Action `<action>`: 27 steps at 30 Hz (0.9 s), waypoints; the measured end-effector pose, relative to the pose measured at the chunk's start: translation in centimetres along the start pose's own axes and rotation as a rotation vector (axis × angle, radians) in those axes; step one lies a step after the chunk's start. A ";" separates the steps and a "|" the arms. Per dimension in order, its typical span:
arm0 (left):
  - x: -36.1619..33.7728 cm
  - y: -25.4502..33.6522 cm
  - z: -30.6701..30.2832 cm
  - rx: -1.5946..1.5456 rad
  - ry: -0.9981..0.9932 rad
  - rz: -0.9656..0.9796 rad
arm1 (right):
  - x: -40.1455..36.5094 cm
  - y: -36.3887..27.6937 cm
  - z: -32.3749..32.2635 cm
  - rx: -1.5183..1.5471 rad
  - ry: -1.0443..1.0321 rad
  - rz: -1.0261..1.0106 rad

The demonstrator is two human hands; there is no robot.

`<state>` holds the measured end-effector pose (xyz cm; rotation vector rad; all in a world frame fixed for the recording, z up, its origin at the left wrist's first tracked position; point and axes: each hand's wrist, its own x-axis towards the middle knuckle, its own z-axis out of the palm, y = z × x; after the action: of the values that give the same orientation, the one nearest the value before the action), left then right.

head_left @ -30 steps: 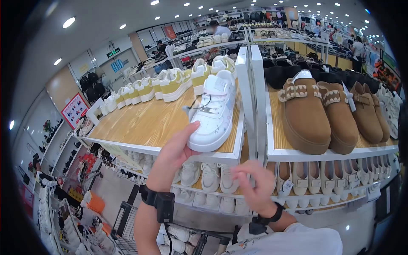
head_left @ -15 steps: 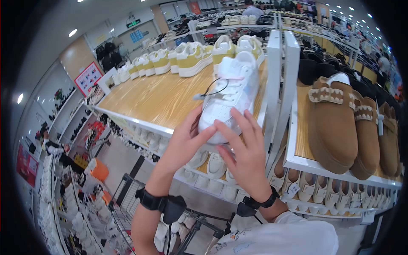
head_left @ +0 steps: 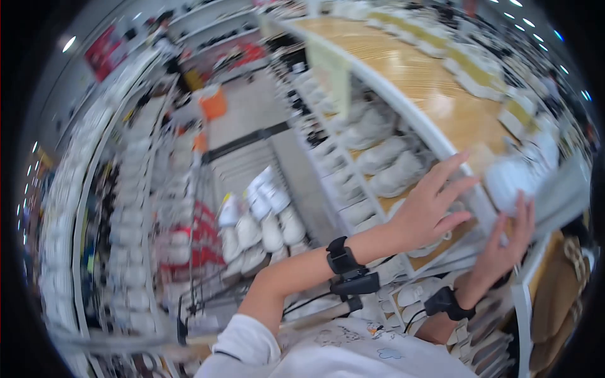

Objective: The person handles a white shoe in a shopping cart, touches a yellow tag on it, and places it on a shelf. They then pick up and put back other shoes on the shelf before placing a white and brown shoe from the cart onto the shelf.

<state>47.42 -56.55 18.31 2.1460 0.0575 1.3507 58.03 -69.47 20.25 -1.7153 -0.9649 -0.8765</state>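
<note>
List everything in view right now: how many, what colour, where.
Display top: one, wood-coloured, upper right
Row of shoes: several, white and yellow, along it
Single shoe: one, white, by right fingertips
Lower-shelf shoes: many, pale, underneath
Cart: one, grey and black, centre-left
Cart shoes: several, white, inside
Rack shoes: many, mostly white, left
Brown footwear: count blurred, lower right
Orange items: at least two, aisle
Wristbands: two, black, wrists
Left hand: one, bare, centre-right
Right hand: one, bare, right

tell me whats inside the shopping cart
Several white shoes are visible, grouped in the cart. Anything beneath them is covered, so I can't tell.
</note>
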 end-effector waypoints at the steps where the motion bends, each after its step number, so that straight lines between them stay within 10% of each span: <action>1: -2.1 -0.7 -2.3 0.059 -0.026 0.011 | -0.3 0.5 0.0 -0.100 0.029 -0.048; 4: -10.4 -5.4 -10.2 0.271 -0.054 -0.110 | -1.6 0.7 0.6 -0.036 0.126 -0.090; 14: -44.3 -21.3 -35.6 0.788 -0.165 -1.490 | -3.8 3.0 3.2 -0.140 0.347 -0.245; 18: -53.6 -27.9 -39.1 0.520 0.614 -1.855 | -3.7 3.4 3.4 -0.199 0.391 -0.247; 27: -54.7 -33.6 -39.7 -0.261 1.266 -1.649 | -3.9 5.6 2.1 -0.223 0.363 -0.167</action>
<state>-3.02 -29.21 -30.71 0.2119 1.5544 1.1163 61.61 -69.68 14.05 -1.5954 -0.7937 -1.3949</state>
